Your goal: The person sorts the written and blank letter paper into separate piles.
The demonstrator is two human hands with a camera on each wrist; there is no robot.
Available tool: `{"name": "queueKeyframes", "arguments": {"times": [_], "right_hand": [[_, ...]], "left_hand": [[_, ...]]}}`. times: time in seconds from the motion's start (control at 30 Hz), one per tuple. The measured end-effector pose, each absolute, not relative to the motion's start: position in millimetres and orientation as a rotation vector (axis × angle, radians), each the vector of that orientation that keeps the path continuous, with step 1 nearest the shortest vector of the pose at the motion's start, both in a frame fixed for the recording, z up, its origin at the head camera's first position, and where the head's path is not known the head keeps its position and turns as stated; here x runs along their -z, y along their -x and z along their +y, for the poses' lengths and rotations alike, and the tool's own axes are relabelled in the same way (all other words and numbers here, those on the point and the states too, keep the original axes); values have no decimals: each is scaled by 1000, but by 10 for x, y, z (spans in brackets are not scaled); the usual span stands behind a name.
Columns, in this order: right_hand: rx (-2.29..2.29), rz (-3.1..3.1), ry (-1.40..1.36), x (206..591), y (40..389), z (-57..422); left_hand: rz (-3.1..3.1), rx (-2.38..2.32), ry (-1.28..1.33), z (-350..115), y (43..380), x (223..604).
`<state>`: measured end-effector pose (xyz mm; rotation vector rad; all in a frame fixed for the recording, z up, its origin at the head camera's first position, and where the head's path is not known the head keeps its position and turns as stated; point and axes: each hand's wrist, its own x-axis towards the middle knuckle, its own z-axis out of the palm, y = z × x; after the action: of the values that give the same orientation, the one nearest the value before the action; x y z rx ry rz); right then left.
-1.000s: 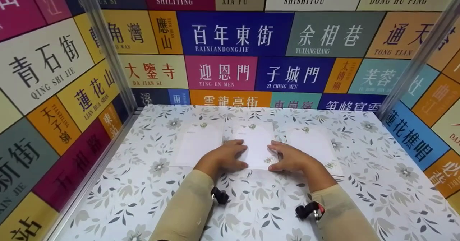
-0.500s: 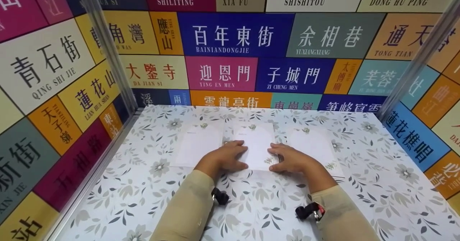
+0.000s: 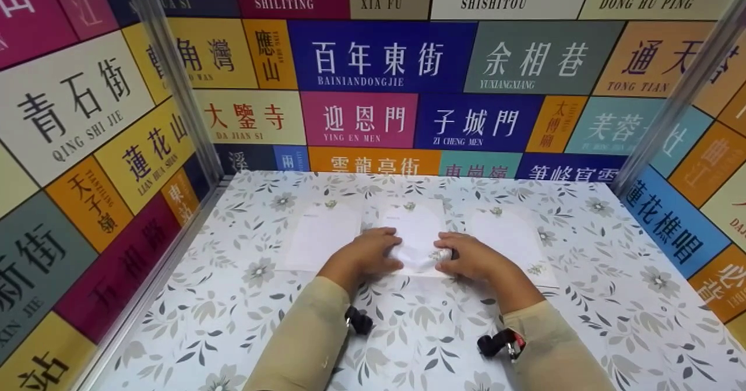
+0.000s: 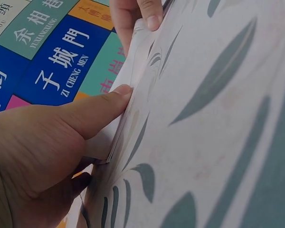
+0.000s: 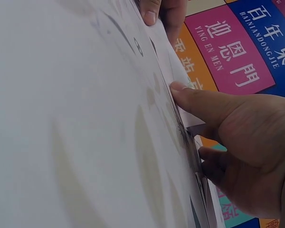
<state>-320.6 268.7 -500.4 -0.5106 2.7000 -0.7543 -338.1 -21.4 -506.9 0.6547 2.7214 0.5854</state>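
Note:
The middle sheet of letter paper, white with a small leaf print at its top and lower right, lies on the table between both hands. Its lower part bulges in soft creases. My left hand holds its left side, thumb near the lower corner and fingers along the edge. On the opposite side my right hand grips the edge in the same way. In the left wrist view, thin layered edges of paper show beneath the left thumb. In the right wrist view, the right thumb presses at the paper's edge.
Similar printed sheets lie on either side, a left one and a right one. The floral table covering spreads around them. Panels with large lettering stand behind and beside the table. Small black devices sit at both wrists.
The middle sheet lay flat before; its lower part now bulges and creases between the hands. Both thumbs have shifted slightly, while the side sheets stay put.

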Motion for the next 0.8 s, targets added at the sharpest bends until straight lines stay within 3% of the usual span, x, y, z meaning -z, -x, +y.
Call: {"name": "queueKeyframes", "arguments": {"times": [0.8], "right_hand": [[861,2774,297,4984,3238,2641]], "left_hand": [[2783,-636,-588,-226,3389,5095]]}}
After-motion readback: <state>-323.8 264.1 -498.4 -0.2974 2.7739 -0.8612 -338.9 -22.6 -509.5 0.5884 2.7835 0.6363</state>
